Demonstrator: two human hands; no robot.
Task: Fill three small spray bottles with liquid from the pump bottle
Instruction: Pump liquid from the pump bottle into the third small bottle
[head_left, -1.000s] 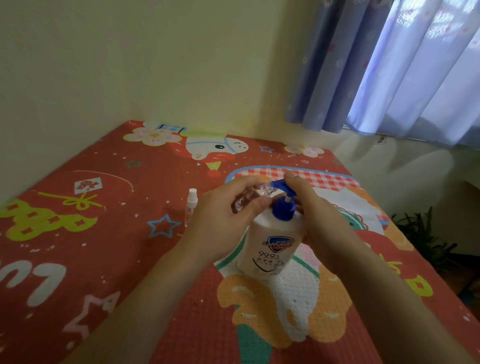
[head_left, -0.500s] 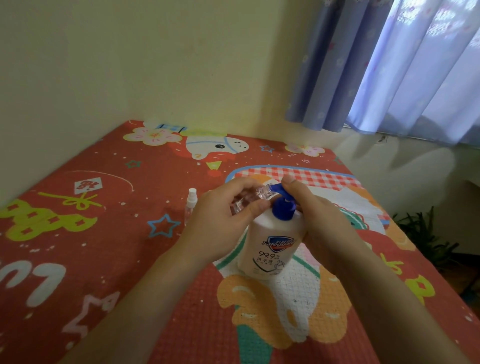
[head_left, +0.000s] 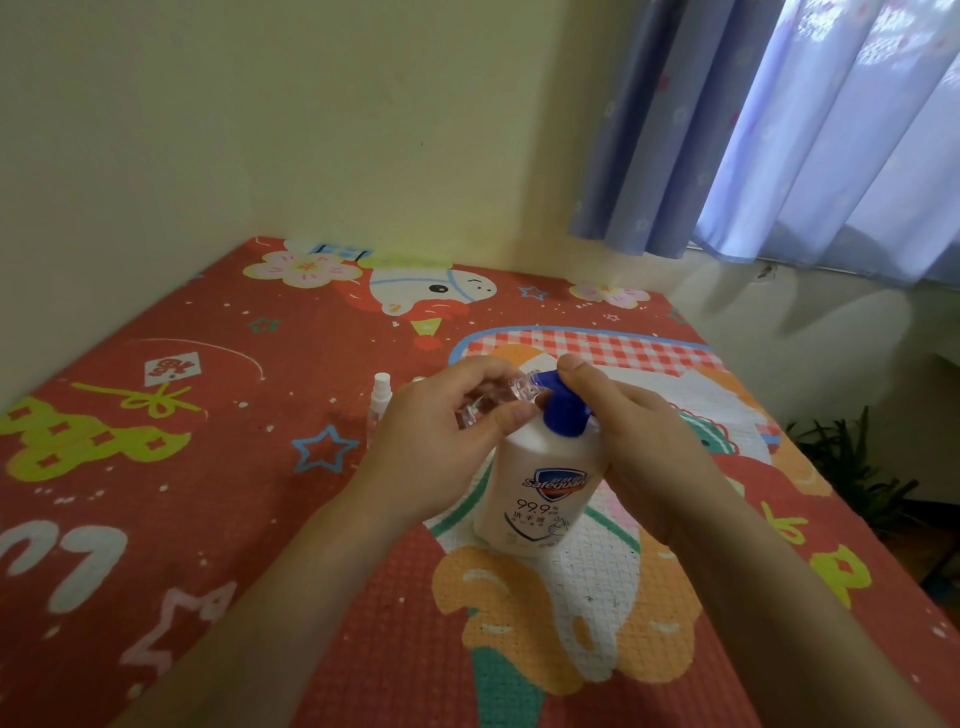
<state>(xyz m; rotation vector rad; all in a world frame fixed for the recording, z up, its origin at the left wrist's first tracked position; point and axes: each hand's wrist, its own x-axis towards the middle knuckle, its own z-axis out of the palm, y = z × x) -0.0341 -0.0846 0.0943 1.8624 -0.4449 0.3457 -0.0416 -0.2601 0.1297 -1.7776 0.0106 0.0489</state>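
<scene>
A white pump bottle (head_left: 540, 488) with a blue pump head (head_left: 563, 413) stands upright on the red cartoon mat (head_left: 182, 493). My left hand (head_left: 441, 441) grips a small clear spray bottle (head_left: 498, 397), uncapped and tilted, its open neck right at the blue nozzle. My right hand (head_left: 639, 441) is wrapped around the pump bottle's far side, thumb pressing on top of the pump head. A second small spray bottle (head_left: 380, 397) with a white cap stands on the mat just left of my left hand, partly hidden by it. No third small bottle is visible.
The mat lies in a corner between two yellowish walls. Blue curtains (head_left: 779, 130) hang at the upper right. A green plant (head_left: 852, 467) sits beyond the mat's right edge.
My right thumb has pushed the blue pump head down, from raised to low. The small bottle in my left hand stays at the nozzle.
</scene>
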